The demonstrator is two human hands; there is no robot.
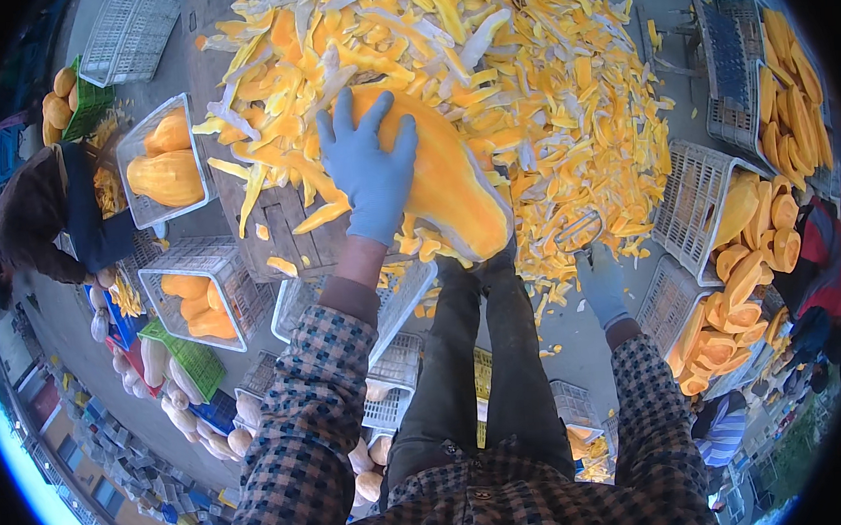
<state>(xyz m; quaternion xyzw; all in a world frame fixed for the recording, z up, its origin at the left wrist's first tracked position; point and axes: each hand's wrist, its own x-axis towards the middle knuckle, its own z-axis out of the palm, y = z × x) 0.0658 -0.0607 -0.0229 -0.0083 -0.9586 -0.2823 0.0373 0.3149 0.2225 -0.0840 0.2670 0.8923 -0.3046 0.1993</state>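
Note:
A big, mostly peeled orange squash [449, 187] leans at the edge of a wooden board [286, 223], with strips of pale skin left along its side. My left hand [370, 168], in a blue-grey glove, holds it from above with the fingers spread over its upper end. Lower and to the right, apart from the squash, my gloved right hand [602, 287] is closed around a peeler [579, 232] whose looped metal head points away from me. Peelings [577, 125] in orange and pale strips are heaped beyond and beside the squash.
Crates of peeled squash [166, 178] stand at left, beside a bent-over person [41, 206]. At right, white crates [695, 209] hold halved squash [741, 313], near a person in red [823, 259]. An open white crate [399, 308] stands by my legs; unpeeled squashes [183, 416] lie behind.

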